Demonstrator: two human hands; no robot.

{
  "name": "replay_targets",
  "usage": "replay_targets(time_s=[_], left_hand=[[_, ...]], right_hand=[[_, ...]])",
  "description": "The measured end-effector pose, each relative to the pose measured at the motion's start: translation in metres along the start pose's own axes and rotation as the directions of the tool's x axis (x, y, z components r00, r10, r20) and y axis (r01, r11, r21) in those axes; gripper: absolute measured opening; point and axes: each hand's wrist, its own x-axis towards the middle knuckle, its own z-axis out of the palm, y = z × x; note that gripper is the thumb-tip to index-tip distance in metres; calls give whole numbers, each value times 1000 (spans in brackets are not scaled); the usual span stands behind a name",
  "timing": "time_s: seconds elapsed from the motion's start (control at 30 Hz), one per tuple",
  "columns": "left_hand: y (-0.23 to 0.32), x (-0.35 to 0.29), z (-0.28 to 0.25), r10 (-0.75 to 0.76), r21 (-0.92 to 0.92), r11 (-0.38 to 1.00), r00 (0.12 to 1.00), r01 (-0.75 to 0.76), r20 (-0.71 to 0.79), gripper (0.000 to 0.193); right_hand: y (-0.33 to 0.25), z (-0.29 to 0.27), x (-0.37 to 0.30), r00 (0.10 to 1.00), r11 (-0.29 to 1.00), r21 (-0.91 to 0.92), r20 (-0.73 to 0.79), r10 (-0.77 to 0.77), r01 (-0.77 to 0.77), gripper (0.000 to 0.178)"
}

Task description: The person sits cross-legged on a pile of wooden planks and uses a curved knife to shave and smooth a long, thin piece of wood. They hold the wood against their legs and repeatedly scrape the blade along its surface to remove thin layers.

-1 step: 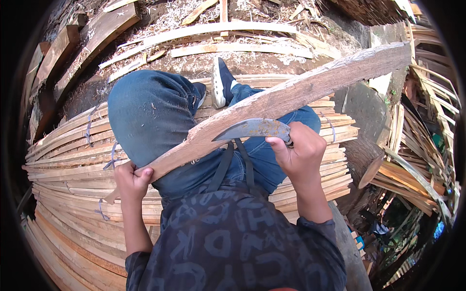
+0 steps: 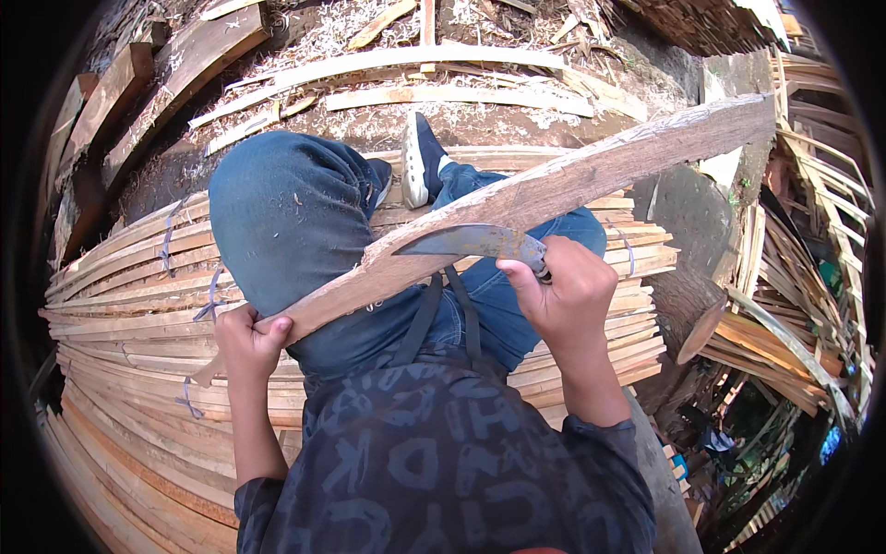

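Note:
A long rough wooden plank (image 2: 591, 173) slants across my lap, from low on the left up to the far right. Its narrow lower end is gripped by my left hand (image 2: 251, 340), thumb on the upper face and fingers curled beneath. My right hand (image 2: 572, 284) is closed round the handle of a curved knife (image 2: 471, 242), mostly hidden in the fist. The grey blade, speckled with rust, lies over the middle of the plank with its tip pointing left. Whether its edge bites into the wood I cannot tell.
I sit on bundled wooden slats (image 2: 129, 319) tied with blue cord. Thick beams (image 2: 185, 83) lie at the far left, and pale strips (image 2: 461, 95) rest among shavings ahead. On the right are a cut log (image 2: 701, 332) and a heap of split wood (image 2: 803, 268).
The knife has shifted slightly left along the plank and its blade has turned darker to view. The plank's far right end has dipped a little. Both hands keep their grip.

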Motion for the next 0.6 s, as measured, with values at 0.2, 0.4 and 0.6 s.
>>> replay_targets(time_s=[0.2, 0.4, 0.6], left_hand=[[0, -1, 2, -55, 41, 998, 997, 57, -49, 87], [-1, -2, 1, -31, 93, 995, 996, 38, -81, 85], [10, -3, 7, -51, 14, 998, 993, 53, -110, 76]], right_hand=[[0, 4, -2, 994, 1000, -27, 112, -5, 8, 48], [16, 18, 9, 998, 998, -53, 56, -35, 38, 53], [24, 17, 27, 997, 991, -116, -20, -70, 67, 57]])
